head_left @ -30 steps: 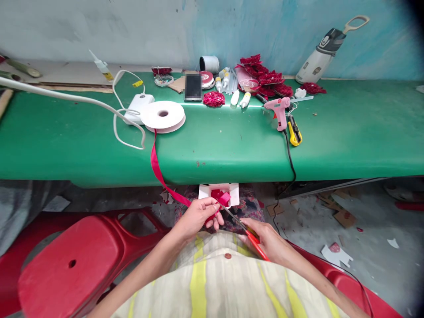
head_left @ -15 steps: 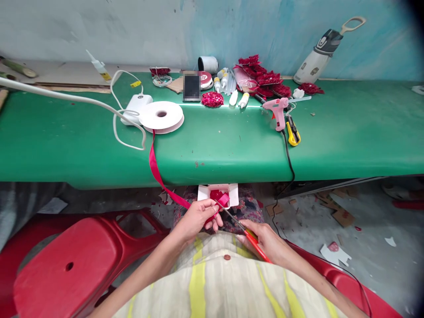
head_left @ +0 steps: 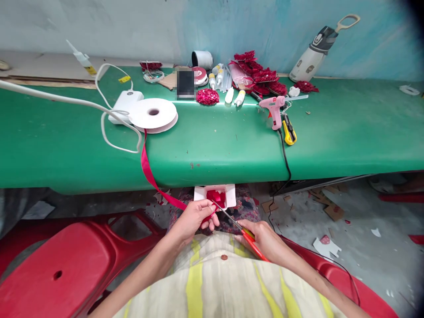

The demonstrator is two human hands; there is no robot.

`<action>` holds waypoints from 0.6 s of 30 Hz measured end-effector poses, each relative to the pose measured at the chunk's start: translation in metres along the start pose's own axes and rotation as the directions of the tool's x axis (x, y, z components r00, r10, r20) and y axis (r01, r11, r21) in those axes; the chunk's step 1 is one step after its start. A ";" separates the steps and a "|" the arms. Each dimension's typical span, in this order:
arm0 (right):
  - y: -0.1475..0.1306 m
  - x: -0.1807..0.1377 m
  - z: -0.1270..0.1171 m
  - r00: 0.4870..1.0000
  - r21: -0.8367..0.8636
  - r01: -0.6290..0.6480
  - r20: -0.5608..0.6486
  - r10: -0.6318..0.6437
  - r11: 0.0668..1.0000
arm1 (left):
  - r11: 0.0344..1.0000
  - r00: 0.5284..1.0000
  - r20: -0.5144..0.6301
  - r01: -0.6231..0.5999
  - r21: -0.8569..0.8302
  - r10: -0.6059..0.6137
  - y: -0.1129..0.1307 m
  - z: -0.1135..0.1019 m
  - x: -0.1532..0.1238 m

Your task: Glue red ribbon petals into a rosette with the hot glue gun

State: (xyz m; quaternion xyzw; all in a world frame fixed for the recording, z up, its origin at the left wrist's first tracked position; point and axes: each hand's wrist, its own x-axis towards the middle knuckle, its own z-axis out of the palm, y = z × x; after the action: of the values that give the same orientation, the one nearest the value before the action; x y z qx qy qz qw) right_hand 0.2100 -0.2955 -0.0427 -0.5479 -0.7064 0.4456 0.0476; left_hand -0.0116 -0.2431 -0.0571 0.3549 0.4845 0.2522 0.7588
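Observation:
My left hand [head_left: 195, 217] pinches the end of a red ribbon [head_left: 149, 176] that runs down from a white spool [head_left: 153, 115] on the green table [head_left: 212, 141]. My right hand [head_left: 265, 240] grips red-handled scissors [head_left: 243, 233], their blades pointing up-left to the ribbon at my left fingertips. Just beyond my hands, a small white tray [head_left: 230, 197] on my lap holds cut red ribbon pieces [head_left: 216, 197].
On the table lie a pink glue gun [head_left: 273, 107] with a black cord, a yellow utility knife [head_left: 289, 131], glue bottles, red ribbon flowers [head_left: 258, 75], a white adapter with cable [head_left: 124, 102] and a handheld vacuum [head_left: 314, 51]. A red plastic chair [head_left: 66, 265] stands at my left. Paper scraps litter the floor.
The view has shifted slightly left and down. My hands keep the same grip; the loose ribbon piece at the blades now lies in the tray.

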 end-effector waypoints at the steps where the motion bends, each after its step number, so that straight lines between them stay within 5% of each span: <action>1: 0.000 0.001 0.000 1.000 -0.010 -0.010 -0.004 0.010 1.000 | 1.000 1.000 -0.003 0.002 0.000 -0.002 0.000 -0.001 0.001; 6: 0.003 0.001 0.002 0.999 -0.009 -0.036 -0.037 0.036 0.999 | 1.000 0.999 -0.039 0.025 0.006 -0.025 -0.001 -0.006 0.000; 10: 0.005 0.001 0.005 0.992 0.150 0.043 -0.124 -0.024 0.988 | 1.000 0.998 -0.059 0.019 -0.001 -0.019 -0.001 -0.008 -0.011; 14: -0.007 0.008 0.007 0.959 0.369 0.202 -0.263 -0.106 0.907 | 0.999 0.996 0.085 -0.019 -0.039 0.022 0.003 0.002 -0.024; 18: -0.030 0.019 0.008 0.965 0.631 0.211 -0.258 -0.054 0.747 | 0.998 0.973 0.225 -0.055 -0.011 0.056 0.009 0.019 -0.030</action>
State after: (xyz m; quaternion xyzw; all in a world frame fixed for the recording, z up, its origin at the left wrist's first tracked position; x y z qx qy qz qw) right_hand 0.1757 -0.2846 -0.0356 -0.4913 -0.5337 0.5948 0.3465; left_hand -0.0070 -0.2649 -0.0278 0.3928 0.3847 0.2324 0.8023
